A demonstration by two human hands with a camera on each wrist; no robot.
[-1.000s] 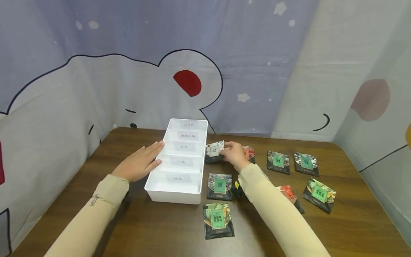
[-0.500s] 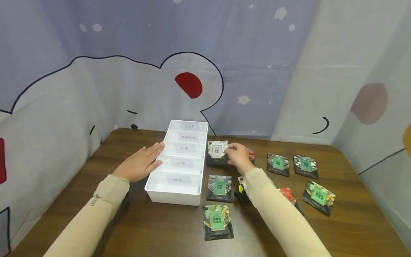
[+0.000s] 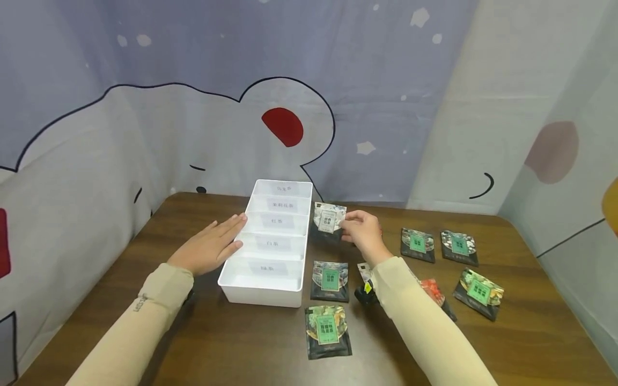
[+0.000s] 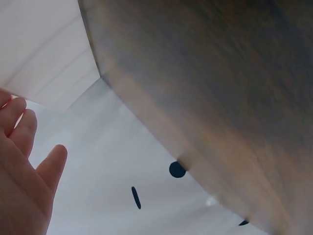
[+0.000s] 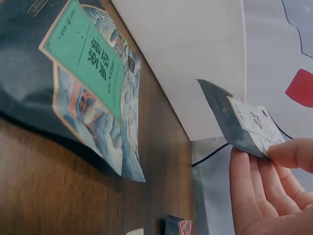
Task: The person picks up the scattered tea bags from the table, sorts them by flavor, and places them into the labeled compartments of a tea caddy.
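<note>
Between thumb and fingers, my right hand [image 3: 363, 234] pinches the right side of a black tea sachet [image 3: 329, 219] with a white label. The sachet is raised beside the right wall of a long white divided box [image 3: 260, 297]; in the right wrist view, the sachet [image 5: 244, 120] is tilted above the tabletop. My left hand [image 3: 206, 247] rests with straight fingers against the box's left rim. Labelled cards stand in the box's compartments. Nearest to the right forearm lie a green-labelled tea sachet [image 3: 330, 281] and, closer to me, a green-and-yellow sachet [image 3: 328, 332].
Farther right on the wooden table [image 3: 232, 343] lie more sachets: two green-labelled ones [image 3: 417, 245] at the back, a yellow-green one [image 3: 479, 292], and a red one [image 3: 436, 295] partly behind the sleeve. A printed curtain [image 3: 367, 107] hangs behind the table.
The right hand has lifted the white-labelled sachet off the table and tilted it more upright, moving slightly right. The left hand has stayed at the box's rim.
</note>
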